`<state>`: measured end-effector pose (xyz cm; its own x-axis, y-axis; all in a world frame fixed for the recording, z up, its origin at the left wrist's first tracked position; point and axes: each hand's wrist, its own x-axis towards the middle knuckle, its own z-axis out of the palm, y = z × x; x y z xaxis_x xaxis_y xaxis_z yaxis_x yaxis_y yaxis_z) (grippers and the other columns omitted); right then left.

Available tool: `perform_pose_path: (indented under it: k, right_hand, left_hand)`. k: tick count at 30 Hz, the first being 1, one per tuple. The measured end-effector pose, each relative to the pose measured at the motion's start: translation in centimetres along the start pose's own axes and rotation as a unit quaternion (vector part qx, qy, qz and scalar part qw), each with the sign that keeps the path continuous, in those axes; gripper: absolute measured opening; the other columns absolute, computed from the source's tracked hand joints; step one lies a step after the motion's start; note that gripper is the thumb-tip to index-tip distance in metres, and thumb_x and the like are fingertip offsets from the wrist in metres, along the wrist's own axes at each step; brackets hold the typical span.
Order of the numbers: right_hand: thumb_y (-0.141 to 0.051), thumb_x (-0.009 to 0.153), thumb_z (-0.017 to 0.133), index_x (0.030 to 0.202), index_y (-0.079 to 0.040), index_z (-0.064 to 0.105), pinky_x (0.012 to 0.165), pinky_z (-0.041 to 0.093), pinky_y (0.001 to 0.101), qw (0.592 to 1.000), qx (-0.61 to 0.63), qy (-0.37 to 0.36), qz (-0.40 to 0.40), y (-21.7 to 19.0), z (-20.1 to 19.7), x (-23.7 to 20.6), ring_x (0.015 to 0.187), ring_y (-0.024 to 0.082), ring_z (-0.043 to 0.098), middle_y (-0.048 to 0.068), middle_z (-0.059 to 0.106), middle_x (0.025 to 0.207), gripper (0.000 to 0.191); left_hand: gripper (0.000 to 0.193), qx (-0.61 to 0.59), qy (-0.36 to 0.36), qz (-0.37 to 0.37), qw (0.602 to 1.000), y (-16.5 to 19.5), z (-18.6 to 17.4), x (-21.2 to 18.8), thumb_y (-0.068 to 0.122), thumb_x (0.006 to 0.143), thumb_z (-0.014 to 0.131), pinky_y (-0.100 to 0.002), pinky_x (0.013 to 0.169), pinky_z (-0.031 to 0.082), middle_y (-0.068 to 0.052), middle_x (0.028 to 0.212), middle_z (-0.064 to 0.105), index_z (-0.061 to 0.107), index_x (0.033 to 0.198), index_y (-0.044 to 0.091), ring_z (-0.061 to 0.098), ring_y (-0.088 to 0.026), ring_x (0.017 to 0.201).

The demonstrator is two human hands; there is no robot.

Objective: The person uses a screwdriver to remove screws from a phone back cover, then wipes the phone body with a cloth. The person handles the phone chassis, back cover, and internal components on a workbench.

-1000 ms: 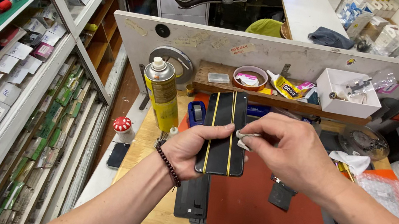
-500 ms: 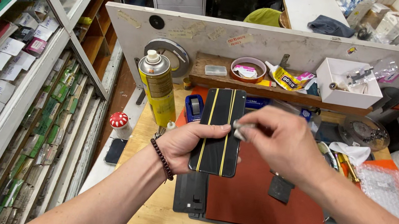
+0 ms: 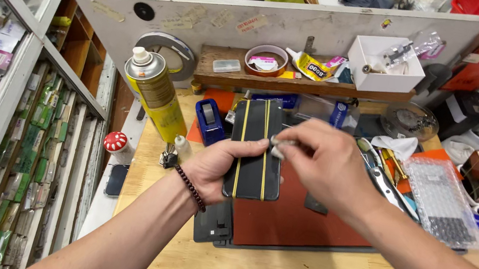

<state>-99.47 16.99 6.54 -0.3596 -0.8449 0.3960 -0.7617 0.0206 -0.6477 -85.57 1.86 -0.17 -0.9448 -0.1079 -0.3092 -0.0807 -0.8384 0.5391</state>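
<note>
Right hand [image 3: 325,162] fingertips [image 3: 277,144] pinch a small pale item, possibly a wipe, against the dark phone [image 3: 256,150]. Left hand [image 3: 218,163] grips the phone, bound by two yellow bands, above the red mat [image 3: 296,222]. Yellow spray can [image 3: 155,94] stands at 10 o'clock.

Left hand [image 3: 218,166] gripping dark phone [image 3: 256,150] with two yellow bands; right hand [image 3: 319,161] pinching small white wad [image 3: 277,146] against it.
</note>
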Motion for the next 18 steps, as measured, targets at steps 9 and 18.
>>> perform_pose_path:
  k: [9,18]
  right_hand:
    - [-0.015,0.085,0.074,0.095,-0.006,0.076,0.063,0.055,0.0309,0.999,0.042,-0.007,0.025,1.5,-0.3,-4.0,0.071,0.017,0.072,0.004,0.075,0.088,0.013]
    - [-0.014,0.088,0.075,0.098,-0.004,0.076,0.069,0.055,0.0317,0.999,-0.002,0.050,0.011,4.1,-3.4,-1.4,0.078,0.019,0.072,0.007,0.075,0.089,0.015]
  left_hand:
    - [0.028,-0.063,0.060,0.014,0.996,-0.2,0.9,1.7,0.017,0.099,0.066,-0.044,0.082,0.066,-0.017,0.103,0.075,0.065,0.119,-0.002,0.077,-0.028,0.089]
    - [0.028,0.007,0.017,-0.013,1.000,-3.8,3.0,2.6,0.017,0.097,0.066,-0.043,0.080,0.067,-0.017,0.105,0.074,0.064,0.120,0.002,0.076,-0.028,0.090]
